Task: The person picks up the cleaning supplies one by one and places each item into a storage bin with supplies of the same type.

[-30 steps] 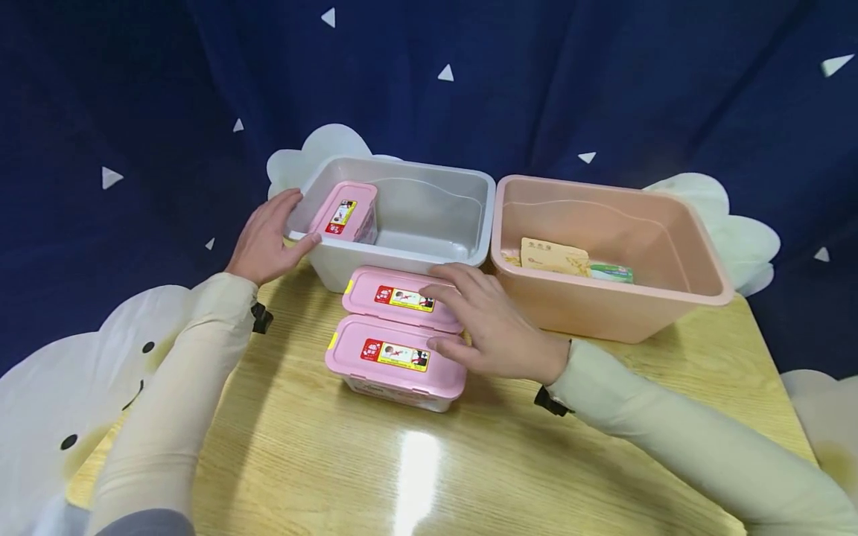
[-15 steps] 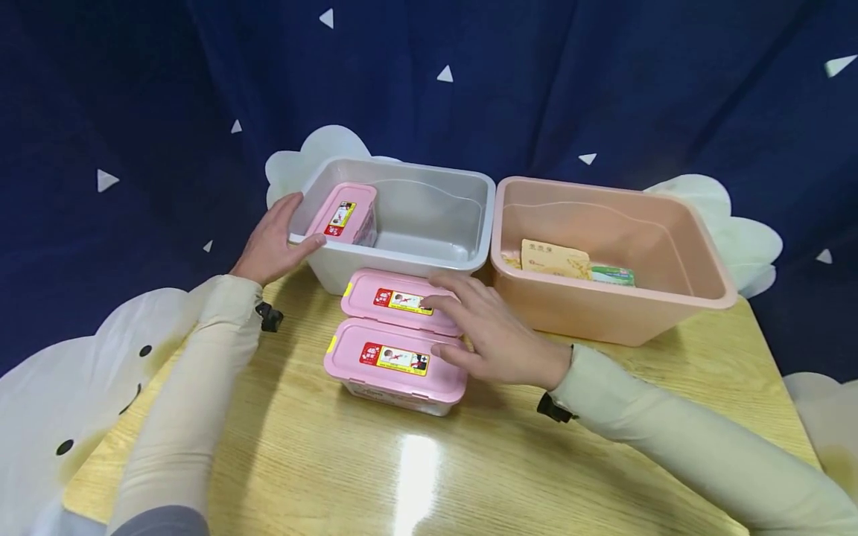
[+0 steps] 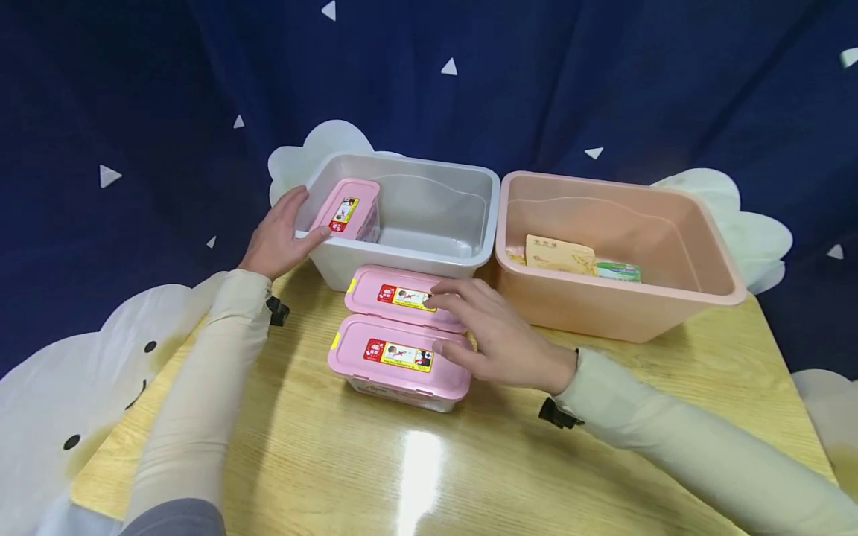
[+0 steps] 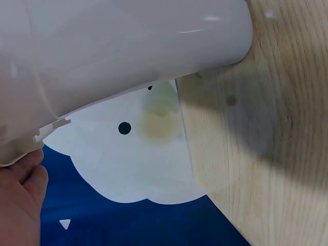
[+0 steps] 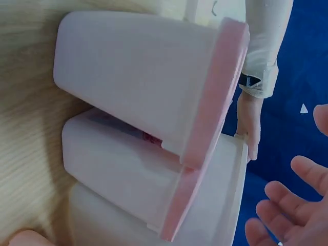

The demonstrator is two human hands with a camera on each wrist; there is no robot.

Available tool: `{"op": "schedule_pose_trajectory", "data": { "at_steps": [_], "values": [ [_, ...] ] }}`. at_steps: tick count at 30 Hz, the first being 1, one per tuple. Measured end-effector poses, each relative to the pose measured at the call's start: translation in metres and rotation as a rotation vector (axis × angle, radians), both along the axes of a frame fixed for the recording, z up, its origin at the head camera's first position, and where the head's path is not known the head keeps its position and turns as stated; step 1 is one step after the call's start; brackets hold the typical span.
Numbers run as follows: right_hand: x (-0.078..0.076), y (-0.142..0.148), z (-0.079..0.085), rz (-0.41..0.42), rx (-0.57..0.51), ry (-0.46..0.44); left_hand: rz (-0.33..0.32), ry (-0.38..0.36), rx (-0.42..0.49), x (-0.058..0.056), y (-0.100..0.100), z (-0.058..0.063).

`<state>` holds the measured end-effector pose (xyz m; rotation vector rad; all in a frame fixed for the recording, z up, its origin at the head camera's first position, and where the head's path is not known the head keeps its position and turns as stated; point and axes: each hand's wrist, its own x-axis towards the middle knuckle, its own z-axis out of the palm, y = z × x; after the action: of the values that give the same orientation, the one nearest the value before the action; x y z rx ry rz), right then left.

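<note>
My left hand point(image 3: 278, 234) grips the left front corner of the grey plastic bin point(image 3: 402, 253), thumb over the front rim; in the left wrist view its fingers point(image 4: 31, 169) curl at the lip. Inside that bin, a pink-lidded box point(image 3: 351, 205) stands against the left wall. Two more boxes sit side by side in front: the near pink-lidded box point(image 3: 375, 372) and the far pink-lidded box point(image 3: 365, 289). My right hand point(image 3: 499, 335) hovers over their right ends with loosely bent, spread fingers. In the right wrist view its fingers point(image 5: 282, 200) show apart from the lids.
A peach plastic bin point(image 3: 603, 305) stands directly right of the grey one, holding a beige packet point(image 3: 559, 254) and a green packet point(image 3: 618, 271). Both bins are at the back of the wooden table point(image 3: 322, 469), before a dark blue curtain point(image 3: 523, 74) with cloud shapes.
</note>
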<state>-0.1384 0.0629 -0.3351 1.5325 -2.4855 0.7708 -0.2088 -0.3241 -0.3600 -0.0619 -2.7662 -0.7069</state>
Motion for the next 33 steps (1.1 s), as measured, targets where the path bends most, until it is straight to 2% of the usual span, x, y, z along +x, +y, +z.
{"op": "schedule_pose_trajectory", "data": {
  "at_steps": [2, 9, 14, 19, 27, 33],
  "values": [
    [0.002, -0.001, -0.003, -0.004, 0.004, 0.027, -0.003, -0.002, 0.003, 0.0, 0.0, 0.001],
    [0.011, -0.004, -0.026, -0.032, 0.034, 0.127, -0.023, -0.09, -0.014, 0.0, 0.001, 0.01],
    [0.017, -0.012, -0.048, -0.028, 0.122, 0.259, -0.017, -0.119, -0.03, -0.002, 0.002, 0.017],
    [0.023, -0.017, -0.064, -0.022, 0.191, 0.291, -0.016, -0.14, -0.037, -0.002, 0.001, 0.017],
    [0.028, -0.021, -0.061, 0.009, 0.242, 0.337, 0.0, -0.142, -0.013, 0.002, -0.002, 0.015],
    [0.033, -0.024, -0.056, -0.012, 0.206, 0.31, -0.018, -0.141, -0.017, 0.004, 0.0, 0.014]
  ]
}}
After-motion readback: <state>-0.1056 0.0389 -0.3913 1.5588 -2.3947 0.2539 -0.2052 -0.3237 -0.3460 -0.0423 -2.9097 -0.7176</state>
